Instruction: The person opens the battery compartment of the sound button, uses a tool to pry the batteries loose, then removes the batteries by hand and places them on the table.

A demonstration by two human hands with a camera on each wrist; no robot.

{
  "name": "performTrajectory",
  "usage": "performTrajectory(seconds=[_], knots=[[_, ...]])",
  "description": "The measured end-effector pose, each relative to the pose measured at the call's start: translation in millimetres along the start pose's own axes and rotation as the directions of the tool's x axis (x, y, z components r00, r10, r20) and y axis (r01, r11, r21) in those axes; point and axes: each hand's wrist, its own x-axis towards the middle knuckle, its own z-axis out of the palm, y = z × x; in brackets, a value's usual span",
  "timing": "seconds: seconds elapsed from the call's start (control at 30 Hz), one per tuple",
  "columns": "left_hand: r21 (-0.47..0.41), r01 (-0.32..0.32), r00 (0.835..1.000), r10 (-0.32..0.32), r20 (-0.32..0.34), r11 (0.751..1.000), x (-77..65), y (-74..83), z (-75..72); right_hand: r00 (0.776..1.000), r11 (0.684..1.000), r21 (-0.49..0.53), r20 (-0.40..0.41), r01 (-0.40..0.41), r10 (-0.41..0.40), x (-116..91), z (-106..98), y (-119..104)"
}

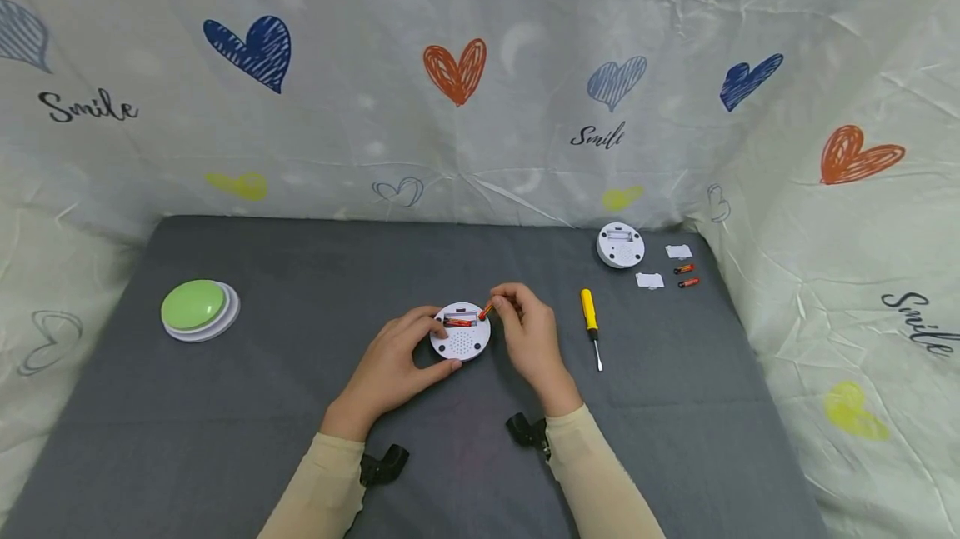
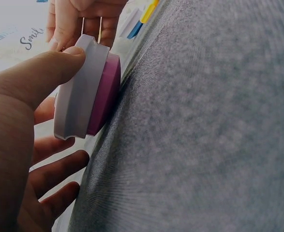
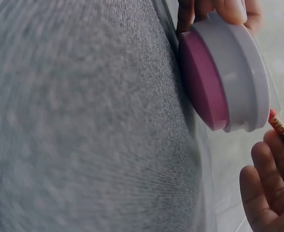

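Note:
A round white button device lies upside down in the middle of the table, its battery compartment facing up. Its pink dome shows underneath in both wrist views. My left hand grips the device by its edge, thumb at the near side and fingers at the far left. One red-and-black battery lies in the compartment. Between thumb and fingertips my right hand pinches a second battery, tilted, with its lower end right at the compartment's right end.
To the right lies a yellow-handled screwdriver. Farther back are another upturned white device, two white covers and two loose batteries. A green-domed button device stands on the left of the grey table.

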Motion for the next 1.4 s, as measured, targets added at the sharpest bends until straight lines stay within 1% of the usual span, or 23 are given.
performTrajectory(seconds=[0.13, 0.23, 0.3, 0.4, 0.47, 0.53, 0.63, 0.67, 0.73, 0.87, 0.9, 0.97, 1.17, 1.3, 1.4], knots=[[0.001, 0.001, 1.0, -0.001, -0.002, 1.0, -0.4, -0.2, -0.2, 0.999, 0.997, 0.07, -0.036, -0.023, 0.026, 1.6, -1.3, 0.5], [0.004, 0.002, 1.0, -0.002, -0.002, 1.0, -0.5, -0.2, -0.2, 0.997, 0.983, 0.177, -0.049, -0.045, 0.055, 3.2, -3.0, 1.0], [0.006, 0.002, 1.0, -0.002, -0.002, 1.0, -0.5, -0.1, -0.2, 0.995, 0.961, 0.268, -0.048, -0.067, 0.083, 4.3, -4.7, 0.9], [0.006, 0.0, 1.0, 0.0, -0.004, 1.0, -0.6, 0.1, -0.2, 0.993, 0.907, 0.408, -0.019, -0.1, 0.118, 5.6, -8.0, -0.4], [0.005, -0.002, 1.0, 0.002, -0.004, 1.0, -0.4, 0.0, -0.2, 0.991, 0.871, 0.476, 0.015, -0.125, 0.134, 6.1, -10.4, -0.7], [0.006, -0.003, 1.0, 0.003, -0.003, 1.0, -0.3, -0.1, -0.1, 0.988, 0.846, 0.511, 0.06, -0.153, 0.142, 6.0, -12.6, -0.5], [0.008, 0.001, 1.0, -0.001, -0.001, 1.0, -0.5, -0.5, 0.3, 0.983, 0.834, 0.521, 0.123, -0.183, 0.139, 5.6, -15.6, -0.3], [0.009, 0.003, 1.0, -0.003, 0.0, 1.0, -0.6, -0.7, 0.4, 0.982, 0.838, 0.514, 0.135, -0.185, 0.134, 5.6, -16.6, 0.0], [0.01, 0.004, 1.0, -0.004, 0.001, 1.0, -0.6, -0.9, 0.8, 0.984, 0.864, 0.475, 0.128, -0.167, 0.12, 5.9, -18.8, 0.0], [0.005, 0.0, 1.0, 0.0, 0.0, 1.0, -0.5, -0.9, 1.1, 0.995, 0.941, 0.323, 0.041, -0.098, 0.09, 7.3, -25.8, 1.9], [0.005, -0.001, 1.0, 0.001, -0.001, 1.0, -0.5, -0.9, 1.1, 0.996, 0.956, 0.281, 0.017, -0.088, 0.087, 7.5, -28.3, 2.6], [0.003, -0.003, 1.0, 0.003, -0.003, 1.0, -0.6, -0.8, 0.9, 0.997, 0.972, 0.223, -0.022, -0.071, 0.078, 7.8, -33.7, 4.5], [0.002, 0.003, 1.0, -0.003, -0.005, 1.0, -1.2, -0.5, 0.3, 0.991, 0.993, 0.106, -0.121, -0.041, 0.053, 11.3, -55.0, 12.9], [0.002, 0.005, 1.0, -0.005, -0.003, 1.0, -1.4, -0.2, 0.3, 0.976, 0.998, 0.013, -0.208, -0.059, 0.06, 13.5, -72.6, 22.9], [0.002, 0.005, 1.0, -0.005, -0.001, 1.0, -1.3, -0.1, 0.4, 0.96, 0.997, 0.015, -0.269, -0.075, 0.076, 13.8, -86.7, 30.4]])
